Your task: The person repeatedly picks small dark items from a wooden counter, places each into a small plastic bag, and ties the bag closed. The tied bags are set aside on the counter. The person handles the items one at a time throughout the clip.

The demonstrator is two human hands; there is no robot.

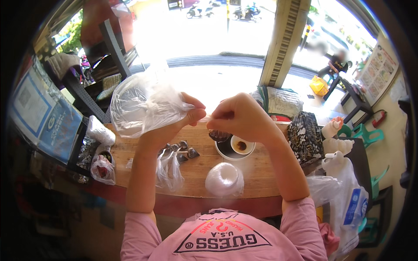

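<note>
My left hand (183,122) has thumb and fingers pinched together, with a large clear plastic bag (143,106) bunched at it and billowing out to the left. Close by, my right hand (243,119) is bent at the wrist and pinches a thin twist of clear plastic between the two hands. Below its fingers hangs a small plastic bag of dark liquid (219,135). Under that is a round dark container with a white rim (225,155), and a white cup (242,145) with dark residue sits in it. Several tied small bags of dark liquid (183,153) lie left on the wooden table (196,177).
A rounded clear plastic bundle (224,179) sits near the table's front edge. Left are a bagged container (104,168) and a payment sign (45,111). Right are a black patterned box (306,138), squeeze bottles (332,128) and white plastic bags (343,192). A person (338,63) sits outside.
</note>
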